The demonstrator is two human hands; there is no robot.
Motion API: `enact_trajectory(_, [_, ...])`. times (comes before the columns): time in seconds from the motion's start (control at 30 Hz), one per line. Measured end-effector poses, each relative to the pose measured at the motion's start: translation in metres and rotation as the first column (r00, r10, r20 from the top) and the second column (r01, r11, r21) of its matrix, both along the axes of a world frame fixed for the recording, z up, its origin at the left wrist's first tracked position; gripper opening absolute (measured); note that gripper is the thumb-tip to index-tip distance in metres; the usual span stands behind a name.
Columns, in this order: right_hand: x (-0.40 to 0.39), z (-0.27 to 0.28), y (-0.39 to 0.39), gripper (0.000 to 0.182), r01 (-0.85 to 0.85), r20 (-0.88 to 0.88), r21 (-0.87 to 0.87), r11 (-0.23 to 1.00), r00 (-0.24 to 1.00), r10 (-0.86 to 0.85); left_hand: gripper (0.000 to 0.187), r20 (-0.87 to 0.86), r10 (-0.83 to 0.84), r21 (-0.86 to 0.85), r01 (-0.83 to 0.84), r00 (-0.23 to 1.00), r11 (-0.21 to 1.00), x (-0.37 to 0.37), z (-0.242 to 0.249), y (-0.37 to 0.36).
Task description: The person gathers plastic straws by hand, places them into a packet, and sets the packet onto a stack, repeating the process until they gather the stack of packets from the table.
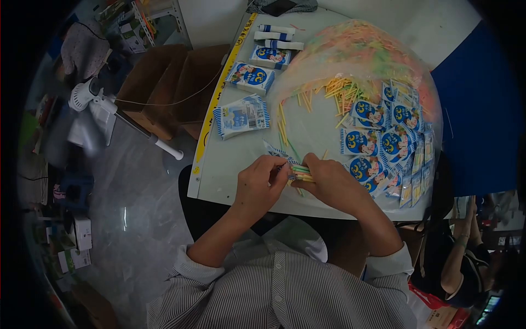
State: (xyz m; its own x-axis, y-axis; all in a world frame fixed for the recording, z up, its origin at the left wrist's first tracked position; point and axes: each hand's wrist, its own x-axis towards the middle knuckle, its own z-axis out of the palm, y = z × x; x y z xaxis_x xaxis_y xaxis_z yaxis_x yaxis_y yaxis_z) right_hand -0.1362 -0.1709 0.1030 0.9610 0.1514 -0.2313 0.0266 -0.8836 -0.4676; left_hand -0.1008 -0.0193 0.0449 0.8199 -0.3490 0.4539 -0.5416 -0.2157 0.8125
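Observation:
My left hand (257, 183) pinches the edge of a small blue-and-white packet (278, 151) near the front of the table. My right hand (335, 185) closes round a bundle of thin coloured sticks (302, 174), yellow, green and pinkish, whose left ends meet my left fingers at the packet. Whether the stick ends are inside the packet is hidden by my fingers. Just beyond my hands lie loose sticks (282, 127). A heap of loose yellow and orange sticks (341, 90) spills from a large clear plastic bag (356, 52). Several filled blue-and-white packets (362, 141) lie right of it.
Along the table's (219, 170) left side lie a packet (241, 116), two more packs (250, 77) and blue-and-white rolls or strips (276, 36). Open cardboard boxes (148, 93) and a white fan (87, 96) stand left. Another person's arm (459, 257) shows at lower right.

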Motion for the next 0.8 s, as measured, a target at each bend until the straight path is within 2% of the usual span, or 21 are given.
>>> enact_trajectory(0.27, [0.011,-0.003,0.0,0.02,-0.11,-0.057,-0.29,0.951,0.994,0.097,0.01,-0.073,-0.027,0.04,0.03,0.997,0.999,-0.007,-0.006,-0.009])
enact_trajectory(0.33, [0.011,-0.005,0.002,0.016,-0.309,-0.021,-0.399,0.863,0.944,0.328,0.01,-0.101,-0.032,0.039,0.036,0.994,0.999,-0.01,-0.006,-0.013])
enact_trajectory(0.37, [0.012,-0.004,0.003,0.016,-0.309,-0.024,-0.4,0.863,0.945,0.327,0.01,-0.142,-0.042,0.047,0.049,0.989,0.998,-0.011,-0.006,-0.015])
enact_trajectory(0.43, [0.019,0.005,0.007,0.019,-0.195,-0.159,-0.304,0.932,0.975,0.152,0.01,-0.184,-0.051,0.053,0.062,0.982,0.997,-0.011,-0.005,-0.015])
enact_trajectory(0.47, [0.02,0.008,0.004,0.019,-0.198,-0.161,-0.305,0.932,0.975,0.154,0.01,-0.24,-0.034,0.013,0.038,0.97,0.999,-0.009,-0.005,-0.015])
enact_trajectory(0.53, [0.022,0.018,-0.003,0.039,-0.267,-0.038,-0.1,0.958,0.964,0.265,0.01,-0.299,-0.007,-0.033,-0.003,0.954,0.999,-0.006,-0.006,-0.013])
enact_trajectory(0.57, [0.022,0.023,-0.002,0.039,-0.275,-0.037,-0.103,0.956,0.961,0.272,0.009,-0.332,-0.02,-0.073,-0.005,0.943,0.997,-0.004,-0.006,-0.012])
enact_trajectory(0.63, [0.02,0.031,0.001,0.043,-0.246,-0.052,0.056,0.968,0.967,0.249,0.009,-0.364,-0.027,-0.114,-0.016,0.931,0.993,-0.001,-0.004,-0.009])
enact_trajectory(0.67, [0.018,0.029,0.003,0.043,-0.252,-0.054,0.055,0.966,0.965,0.255,0.009,-0.445,-0.05,-0.161,-0.025,0.894,0.987,0.001,0.0,-0.008])
enact_trajectory(0.7, [0.015,0.025,0.006,0.041,-0.215,-0.007,0.089,0.973,0.976,0.216,0.009,-0.521,-0.078,-0.207,-0.037,0.85,0.978,0.002,0.001,-0.007])
enact_trajectory(0.77, [0.009,0.015,0.011,0.039,-0.18,0.038,0.127,0.975,0.984,0.176,0.01,-0.554,-0.126,-0.252,-0.022,0.823,0.967,0.004,0.001,-0.006])
enact_trajectory(0.8, [0.008,0.01,0.015,0.037,-0.12,0.209,0.106,0.987,0.973,0.096,0.01,-0.579,-0.18,-0.299,-0.002,0.795,0.954,0.004,0.001,-0.005])
